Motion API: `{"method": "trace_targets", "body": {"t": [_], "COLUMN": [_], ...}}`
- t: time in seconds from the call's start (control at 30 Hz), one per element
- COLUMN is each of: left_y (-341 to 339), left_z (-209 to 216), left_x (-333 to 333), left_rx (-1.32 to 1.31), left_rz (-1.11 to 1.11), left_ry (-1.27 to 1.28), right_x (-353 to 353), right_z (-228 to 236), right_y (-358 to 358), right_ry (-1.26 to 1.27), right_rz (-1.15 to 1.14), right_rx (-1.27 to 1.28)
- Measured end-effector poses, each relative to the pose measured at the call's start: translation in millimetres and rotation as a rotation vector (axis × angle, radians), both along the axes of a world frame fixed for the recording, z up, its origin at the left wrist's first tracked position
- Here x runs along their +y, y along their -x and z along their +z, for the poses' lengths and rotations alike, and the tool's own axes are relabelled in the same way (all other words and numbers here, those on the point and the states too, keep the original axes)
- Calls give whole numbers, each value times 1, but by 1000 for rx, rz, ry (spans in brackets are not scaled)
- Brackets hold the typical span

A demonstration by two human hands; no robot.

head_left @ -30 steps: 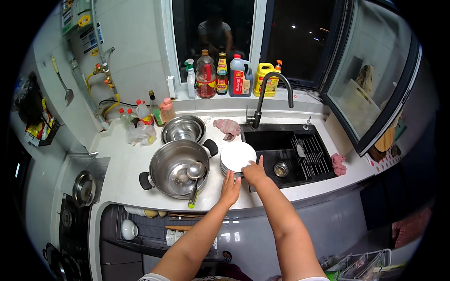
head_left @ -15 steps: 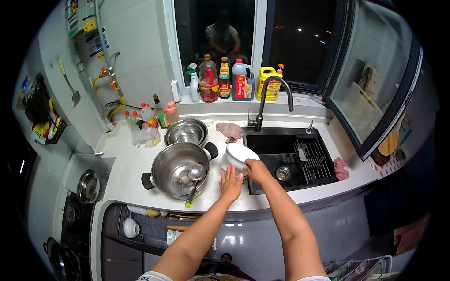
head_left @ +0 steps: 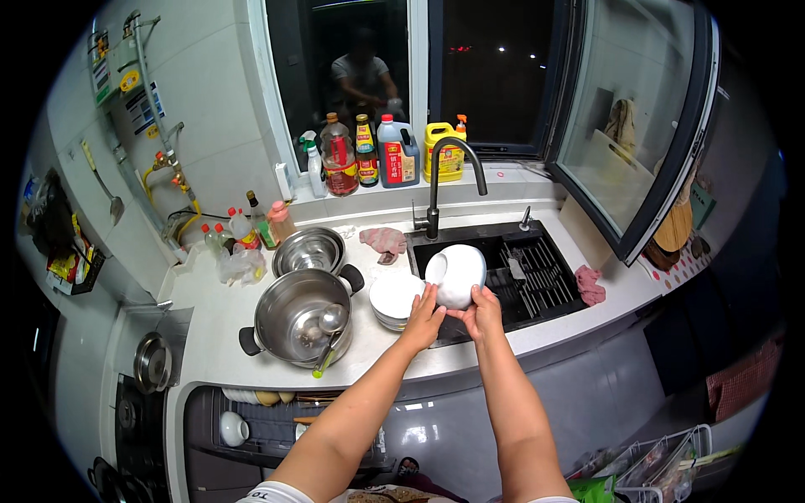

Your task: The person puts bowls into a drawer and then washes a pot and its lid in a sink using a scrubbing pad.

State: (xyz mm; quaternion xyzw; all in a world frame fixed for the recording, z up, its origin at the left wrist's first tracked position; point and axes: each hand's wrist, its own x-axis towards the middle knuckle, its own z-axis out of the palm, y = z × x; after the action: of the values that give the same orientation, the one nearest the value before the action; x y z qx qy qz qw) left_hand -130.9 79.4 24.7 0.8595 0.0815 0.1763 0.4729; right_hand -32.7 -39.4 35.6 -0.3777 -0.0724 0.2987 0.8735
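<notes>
A white bowl (head_left: 457, 274) is held tilted on its side over the left edge of the black sink (head_left: 537, 281). My right hand (head_left: 483, 312) grips its lower rim from below. My left hand (head_left: 423, 320) touches the bowl's left side with its fingertips. Just left of the hands a short stack of white plates (head_left: 392, 298) lies on the counter. Further left stands a steel pot (head_left: 300, 316) with black handles and a ladle inside.
A steel bowl (head_left: 309, 250) sits behind the pot. A pink cloth (head_left: 385, 241) lies by the black faucet (head_left: 444, 189); another cloth (head_left: 590, 285) lies right of the sink. Bottles (head_left: 369, 155) line the window sill. An open window pane (head_left: 637, 142) juts in at right.
The white dish that was held flat near the counter has come up and turned on its side over the sink edge. Both hands have moved slightly right with it.
</notes>
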Motion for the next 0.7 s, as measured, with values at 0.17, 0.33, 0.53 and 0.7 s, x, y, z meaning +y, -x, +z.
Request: {"method": "trace_targets", "body": {"t": [0.17, 0.33, 0.53, 0.7], "left_y": [-1, 17, 97, 207], "left_z": [3, 3, -18, -17], "left_x": [-4, -12, -27, -16], "left_rx": [38, 18, -91, 170], "left_rz": [-30, -81, -10, 159], "left_ry": [10, -42, 124, 454], "right_x": [-7, -21, -53, -53], "right_z": [0, 6, 14, 17], "right_y": [1, 17, 57, 133], "right_ry": [-52, -30, 667, 998], "right_rz": [-13, -12, 20, 463], "right_rx": [37, -79, -873, -1637]}}
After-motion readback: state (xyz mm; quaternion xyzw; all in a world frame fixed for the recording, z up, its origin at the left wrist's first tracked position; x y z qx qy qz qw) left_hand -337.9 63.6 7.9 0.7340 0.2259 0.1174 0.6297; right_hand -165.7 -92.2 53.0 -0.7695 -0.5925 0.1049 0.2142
